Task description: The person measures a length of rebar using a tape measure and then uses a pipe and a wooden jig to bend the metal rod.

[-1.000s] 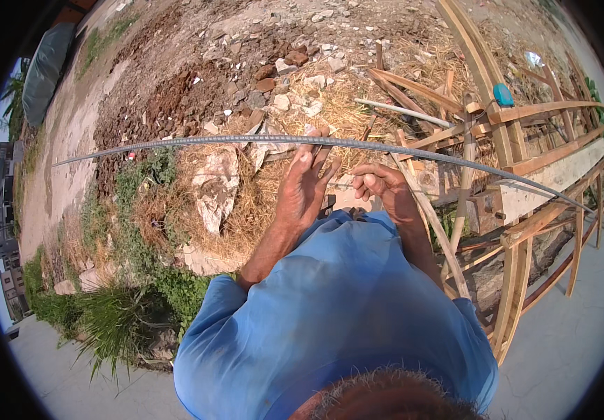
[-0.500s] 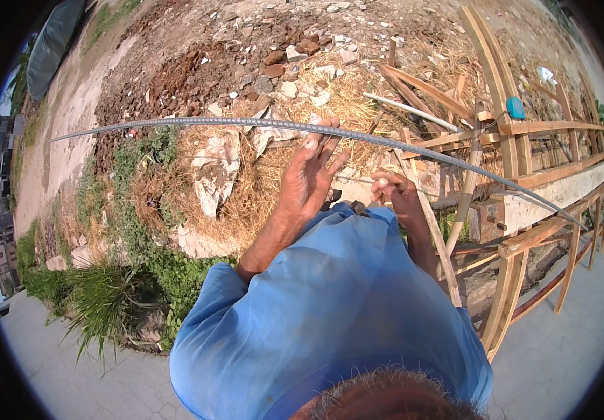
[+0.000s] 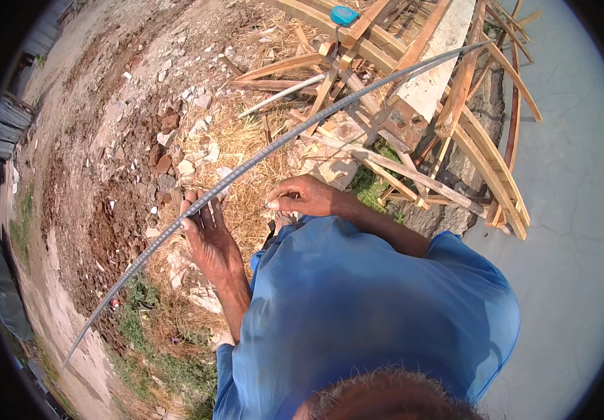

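A long ribbed steel rebar (image 3: 263, 152) runs aslant from the lower left to the upper right. My left hand (image 3: 212, 246) holds it between the thumb on the near side and the fingers behind it. Beyond my right hand, the bar's far right end lies over the wooden work bench (image 3: 428, 105). My right hand (image 3: 303, 195) is apart from the bar, close in front of my blue shirt. Its thumb and fingers are curled together in a pinch; whatever they may hold is hidden or too small to make out.
On the bench timbers sits a teal tape measure (image 3: 343, 15). A pale board (image 3: 439, 66) and a white pipe (image 3: 281, 94) are nearby. Loose wooden sticks (image 3: 414, 171) lean across the bench's near side. Rubble, straw and weeds cover the ground left; grey concrete (image 3: 568, 210) lies right.
My view and body have turned toward the bench, so the rebar now slants across the view. My left hand's thumb now lies on the bar; my right hand stays pinched, off it.
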Available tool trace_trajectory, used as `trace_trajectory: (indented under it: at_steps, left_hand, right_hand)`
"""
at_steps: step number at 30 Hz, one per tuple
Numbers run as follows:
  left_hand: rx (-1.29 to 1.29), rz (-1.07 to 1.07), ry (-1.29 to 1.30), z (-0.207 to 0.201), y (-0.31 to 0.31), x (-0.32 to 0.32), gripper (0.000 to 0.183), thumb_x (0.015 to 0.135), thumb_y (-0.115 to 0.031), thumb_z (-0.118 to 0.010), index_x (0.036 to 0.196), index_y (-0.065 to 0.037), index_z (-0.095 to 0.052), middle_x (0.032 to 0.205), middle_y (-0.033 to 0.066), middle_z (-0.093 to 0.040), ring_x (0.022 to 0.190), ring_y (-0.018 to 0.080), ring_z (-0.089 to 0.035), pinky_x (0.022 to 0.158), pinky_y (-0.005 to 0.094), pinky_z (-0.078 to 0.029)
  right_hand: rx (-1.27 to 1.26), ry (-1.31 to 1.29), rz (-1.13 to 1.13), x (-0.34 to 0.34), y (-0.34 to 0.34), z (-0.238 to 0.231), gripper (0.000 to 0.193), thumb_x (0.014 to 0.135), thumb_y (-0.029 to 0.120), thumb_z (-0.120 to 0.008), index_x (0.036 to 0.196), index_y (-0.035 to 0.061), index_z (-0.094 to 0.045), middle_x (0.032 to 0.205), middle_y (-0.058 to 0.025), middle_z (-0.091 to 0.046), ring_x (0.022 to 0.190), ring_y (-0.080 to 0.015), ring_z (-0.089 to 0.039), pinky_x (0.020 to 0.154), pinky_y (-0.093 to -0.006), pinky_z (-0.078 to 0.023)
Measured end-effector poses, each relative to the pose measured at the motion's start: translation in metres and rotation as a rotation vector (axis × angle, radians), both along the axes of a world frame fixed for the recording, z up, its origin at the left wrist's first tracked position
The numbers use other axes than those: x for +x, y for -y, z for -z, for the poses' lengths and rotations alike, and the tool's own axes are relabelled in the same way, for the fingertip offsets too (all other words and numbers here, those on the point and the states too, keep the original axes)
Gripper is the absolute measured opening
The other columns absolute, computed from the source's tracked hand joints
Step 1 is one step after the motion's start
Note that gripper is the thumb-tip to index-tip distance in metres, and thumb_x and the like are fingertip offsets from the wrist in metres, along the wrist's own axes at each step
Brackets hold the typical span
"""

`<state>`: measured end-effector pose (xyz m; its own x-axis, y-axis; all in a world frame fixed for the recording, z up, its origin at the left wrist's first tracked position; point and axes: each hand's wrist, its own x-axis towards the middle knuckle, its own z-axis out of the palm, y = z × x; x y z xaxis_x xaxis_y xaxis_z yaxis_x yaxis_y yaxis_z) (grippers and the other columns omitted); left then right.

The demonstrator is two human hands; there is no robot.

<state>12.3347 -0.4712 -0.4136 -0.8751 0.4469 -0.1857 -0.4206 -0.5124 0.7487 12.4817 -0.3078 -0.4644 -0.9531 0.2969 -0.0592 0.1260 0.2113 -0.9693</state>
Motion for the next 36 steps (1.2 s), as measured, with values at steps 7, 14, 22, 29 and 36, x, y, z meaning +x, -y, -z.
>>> trace_trajectory:
  at_steps: [7,14,22,29,36]
  left_hand:
    - [0.07,0.067,-0.277,-0.03,-0.037,-0.009,0.064,0.096,-0.038,-0.056,0.133,0.012,-0.042,0.132,0.0232,-0.051,0.128,0.0286,-0.048,0.114,0.0431,-0.036]
    - [0.188,0.091,-0.585,-0.079,-0.088,-0.026,0.061,0.098,-0.038,-0.054,0.127,0.015,-0.047,0.122,0.0264,-0.057,0.122,0.0291,-0.054,0.112,0.0416,-0.039]
    - [0.396,0.013,-0.758,-0.108,-0.096,-0.029,0.049,0.099,-0.039,-0.05,0.115,0.007,-0.057,0.111,0.0216,-0.064,0.112,0.031,-0.061,0.102,0.044,-0.05]
    - [0.475,-0.043,-0.963,-0.133,-0.061,-0.043,0.041,0.102,-0.039,-0.04,0.116,-0.007,-0.062,0.108,0.0072,-0.07,0.107,0.0217,-0.065,0.118,0.0539,-0.023]
    - [0.677,0.016,-0.932,-0.183,-0.005,-0.102,0.043,0.098,-0.04,-0.051,0.111,-0.002,-0.064,0.108,0.0109,-0.069,0.108,0.0265,-0.065,0.113,0.0625,-0.027]
  right_hand:
    - [-0.109,-0.151,0.357,0.024,-0.004,-0.05,0.03,0.097,0.027,-0.06,0.11,0.0006,-0.066,0.086,-0.0089,-0.066,0.073,-0.0128,-0.063,0.067,-0.0299,-0.051]
    - [0.567,-0.314,0.675,0.057,-0.028,-0.128,0.025,0.095,0.019,-0.06,0.109,-0.0015,-0.065,0.095,-0.0105,-0.063,0.084,-0.0195,-0.062,0.076,-0.0348,-0.05]
    - [1.348,-0.117,1.127,0.159,-0.137,-0.166,0.039,0.093,0.037,-0.063,0.121,0.0103,-0.062,0.112,-0.0158,-0.062,0.107,-0.0318,-0.06,0.087,-0.0454,-0.052]
    - [1.669,0.259,1.027,0.226,-0.233,-0.139,0.066,0.085,0.053,-0.066,0.142,0.026,-0.044,0.14,-0.0103,-0.046,0.129,-0.0343,-0.045,0.105,-0.0505,-0.043]
    - [1.657,0.029,0.764,0.248,-0.275,-0.1,0.026,0.094,0.033,-0.06,0.111,0.0143,-0.062,0.105,-0.0074,-0.065,0.101,-0.028,-0.062,0.084,-0.0441,-0.049]
